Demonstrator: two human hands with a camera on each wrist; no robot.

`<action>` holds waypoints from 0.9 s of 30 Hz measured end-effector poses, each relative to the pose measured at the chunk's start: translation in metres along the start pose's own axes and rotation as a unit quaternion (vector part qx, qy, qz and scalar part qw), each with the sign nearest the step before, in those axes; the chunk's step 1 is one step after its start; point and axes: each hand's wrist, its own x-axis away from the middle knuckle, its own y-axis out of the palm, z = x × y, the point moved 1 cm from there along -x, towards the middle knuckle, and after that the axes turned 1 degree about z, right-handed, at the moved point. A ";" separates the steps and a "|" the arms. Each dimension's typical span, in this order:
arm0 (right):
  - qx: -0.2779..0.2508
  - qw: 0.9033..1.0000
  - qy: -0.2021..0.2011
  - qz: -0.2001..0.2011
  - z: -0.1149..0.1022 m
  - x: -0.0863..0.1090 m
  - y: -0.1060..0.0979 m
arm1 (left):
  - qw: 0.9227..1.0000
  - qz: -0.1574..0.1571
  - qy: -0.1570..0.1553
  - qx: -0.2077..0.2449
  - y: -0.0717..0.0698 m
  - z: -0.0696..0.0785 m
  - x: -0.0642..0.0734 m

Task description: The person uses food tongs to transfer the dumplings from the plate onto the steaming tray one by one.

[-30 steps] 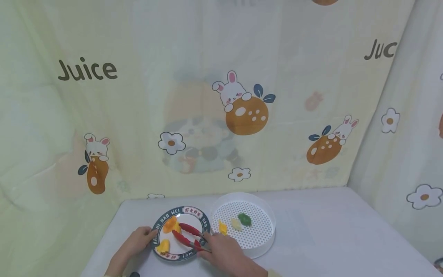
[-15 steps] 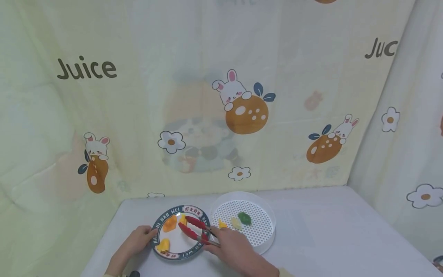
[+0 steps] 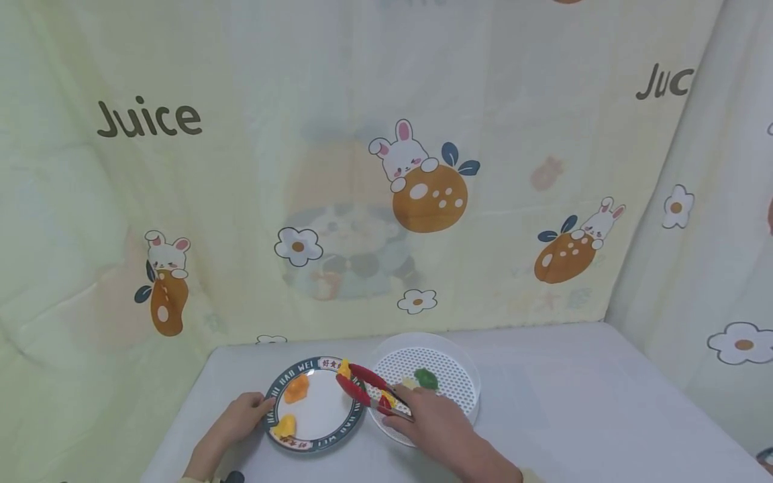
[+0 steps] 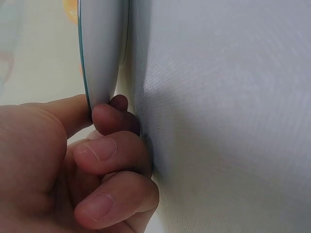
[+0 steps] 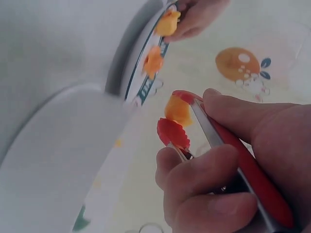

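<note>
White table [image 3: 543,402], with a dark-rimmed plate [image 3: 320,409] near its left edge. The person's left hand [image 3: 240,417] pinches the plate's left rim, thumb on top and a curled finger beneath. The right hand [image 3: 431,419] is wrapped around red-and-silver tongs [image 3: 353,389]. Between the red tips is a yellow morsel [image 3: 343,368], clear of the plate's surface and over its upper right rim; the tips are nearly together.

On the plate, an orange morsel [image 3: 296,388] lies toward the upper left, and a second yellow morsel [image 3: 286,426] sits at the lower left rim. Just right of the plate, toward the table's far edge, is a round white basket [image 3: 417,362] with a perforated floor. Inside are a green morsel [image 3: 425,378], a pale morsel [image 3: 409,383] partly hidden by the right hand, and a third yellow morsel [image 3: 388,398] partly behind the tongs. Beyond the table's far edge hangs a pale curtain [image 3: 513,100] printed with rabbits, oranges and "Juice".
</note>
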 end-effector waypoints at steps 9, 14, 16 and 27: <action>0.003 1.000 0.022 0.020 0.037 0.003 -0.020 | 1.000 -0.001 0.001 0.000 -0.001 0.001 0.001; 0.008 0.999 0.033 0.028 0.054 0.004 -0.028 | 1.000 0.000 0.001 -0.001 0.000 0.000 0.000; 0.008 0.999 0.044 0.027 0.060 0.004 -0.030 | 1.000 0.001 0.002 0.000 0.000 -0.001 -0.001; 0.029 0.997 0.056 0.040 0.091 -0.001 -0.042 | 1.000 -0.003 0.001 0.003 -0.001 0.001 0.001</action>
